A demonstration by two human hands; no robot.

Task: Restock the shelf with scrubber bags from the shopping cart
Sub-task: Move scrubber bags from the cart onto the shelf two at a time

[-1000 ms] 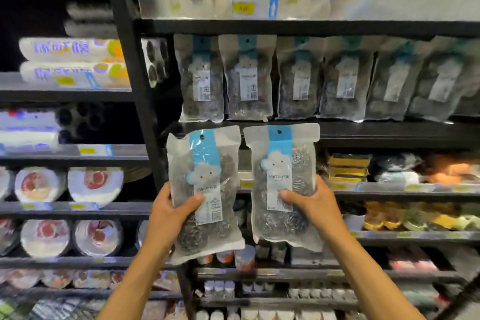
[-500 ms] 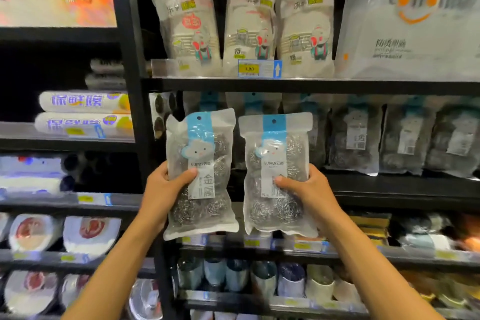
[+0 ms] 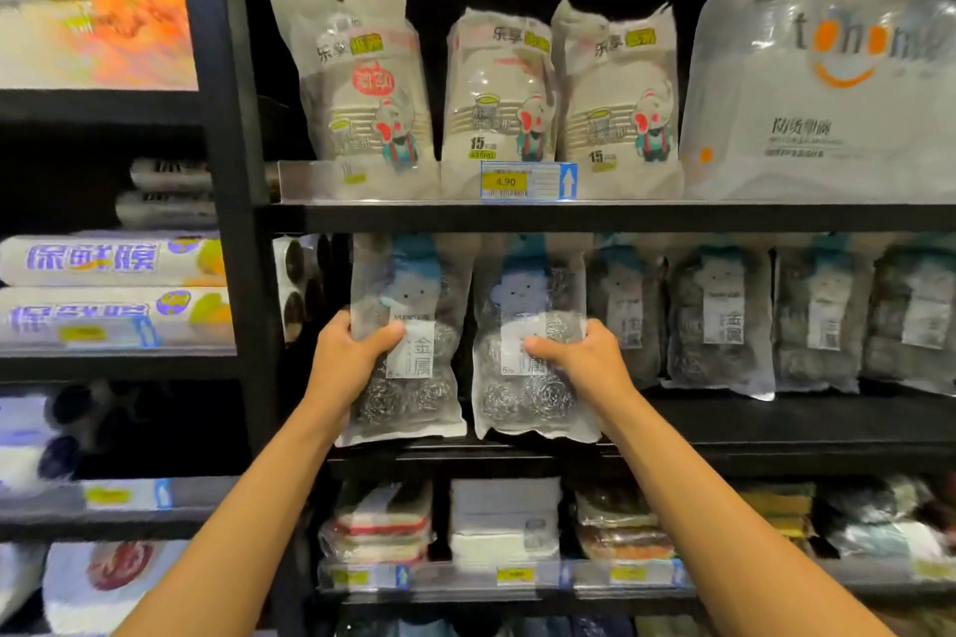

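1. Left hand point(image 3: 344, 357) grasps the left scrubber bag point(image 3: 414, 404) at mid-height, with the thumb laid across the front label and the fingers curled behind the bag's left edge
2. Right hand point(image 3: 584, 360) grasps the right scrubber bag point(image 3: 522, 398) in mirror fashion, thumb on the front and fingers round the right edge
3. Both bags stand upright at the centre of the frame, side by side and just apart, at the left end of the middle shelf point(image 3: 776, 424); their lower edges overlap the shelf's front lip, and whether they rest on it cannot be told
4. Stocked bags point(image 3: 719, 316) of the same product fill the shelf from right of centre to the right edge of the frame, upright and face-out
5. Price tag point(image 3: 504, 181) marks the shelf above, which carries other packs; the shopping cart is out of view
6. Step in hand, as judged: placement, with the pair brought up to the left end of the row
7. Next move, as judged: push both bags rearward until their bases seat on the board, align them with the row, then let go; the soft film may slump forward unless it is leaned back
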